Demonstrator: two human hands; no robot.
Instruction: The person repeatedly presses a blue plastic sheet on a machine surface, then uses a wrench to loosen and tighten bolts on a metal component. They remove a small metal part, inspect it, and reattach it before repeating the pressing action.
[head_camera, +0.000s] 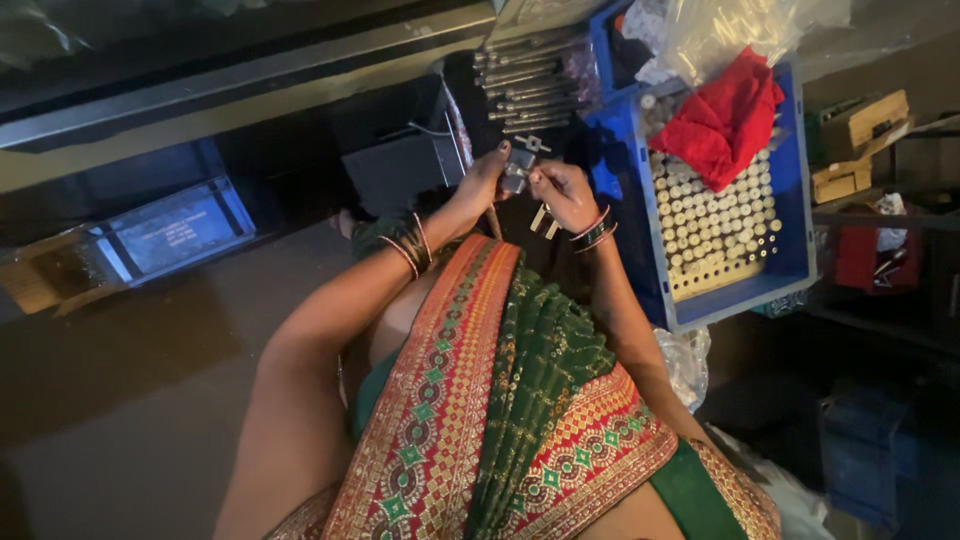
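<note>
Left hand (487, 180) pinches a small metal part (517, 170) from its left edge; right hand (562, 192) grips the same part's right side, fingers closed. Blue tray (795, 215) of pegs sits just right; dark open floor (130, 400) left.

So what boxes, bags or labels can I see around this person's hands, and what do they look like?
Blue plastic crate: right of the hands, rectangular, holding rows of small pale cylinders.
Clear plastic bag: top of the crate, crumpled, above a red cloth.
Blue bin: far left on the floor, flat panel with a pale printed label.
Wooden boxes: far right, small, tan.
Left hand and right hand: holding a small metal part between them.
</note>
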